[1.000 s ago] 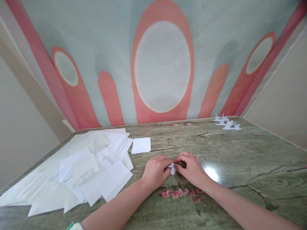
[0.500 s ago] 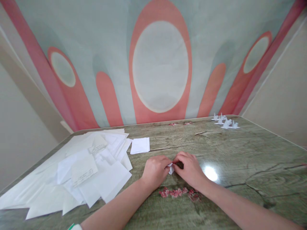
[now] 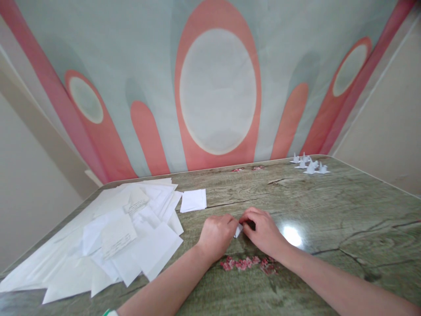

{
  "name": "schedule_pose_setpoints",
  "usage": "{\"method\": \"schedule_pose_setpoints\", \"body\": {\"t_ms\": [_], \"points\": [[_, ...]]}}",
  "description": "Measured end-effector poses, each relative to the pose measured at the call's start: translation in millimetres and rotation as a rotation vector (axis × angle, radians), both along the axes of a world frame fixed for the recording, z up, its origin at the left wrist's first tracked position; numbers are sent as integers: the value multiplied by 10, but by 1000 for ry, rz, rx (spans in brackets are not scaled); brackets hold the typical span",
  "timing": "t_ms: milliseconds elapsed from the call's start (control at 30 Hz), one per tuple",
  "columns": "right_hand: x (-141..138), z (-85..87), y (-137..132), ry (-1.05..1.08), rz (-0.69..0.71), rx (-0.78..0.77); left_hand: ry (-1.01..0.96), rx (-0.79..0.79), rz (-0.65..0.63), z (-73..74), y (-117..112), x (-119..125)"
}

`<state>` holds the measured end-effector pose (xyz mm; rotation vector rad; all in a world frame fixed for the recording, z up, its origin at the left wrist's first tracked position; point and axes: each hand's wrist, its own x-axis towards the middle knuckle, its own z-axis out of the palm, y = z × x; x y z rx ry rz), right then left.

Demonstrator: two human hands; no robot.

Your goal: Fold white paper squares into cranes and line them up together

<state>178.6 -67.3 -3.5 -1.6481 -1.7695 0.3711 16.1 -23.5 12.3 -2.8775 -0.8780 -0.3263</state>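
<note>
A small folded piece of white paper (image 3: pixel 238 231) is pinched between my two hands, just above the wood-patterned table (image 3: pixel 329 210). My left hand (image 3: pixel 217 232) is closed on its left side, and the fingers cover part of it. On the other side, my right hand (image 3: pixel 261 227) grips it between thumb and forefinger. The far tip of the paper is hidden behind the fingers. Left of my hands lies a small stack of white square sheets (image 3: pixel 193 200).
A wide heap of loose white paper sheets (image 3: pixel 151 250) covers the table's left side. Several white folded paper cranes (image 3: pixel 311 166) stand at the far right corner. Pink blossoms are printed on the tabletop (image 3: pixel 241 263). A patterned wall covering (image 3: pixel 217 87) rises behind the table.
The folded paper has tilted slightly and shows a little less between my fingers. My hands have come a bit closer around it, and the view has shifted slightly.
</note>
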Motion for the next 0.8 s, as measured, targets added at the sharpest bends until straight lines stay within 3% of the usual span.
{"method": "schedule_pose_setpoints", "body": {"t_ms": [467,800], "points": [[1,8,-7,-1,9,10,1,-129,-20,133,-106,-10],[74,9,-5,37,68,0,92,-101,-5,201,-198,-32]]}}
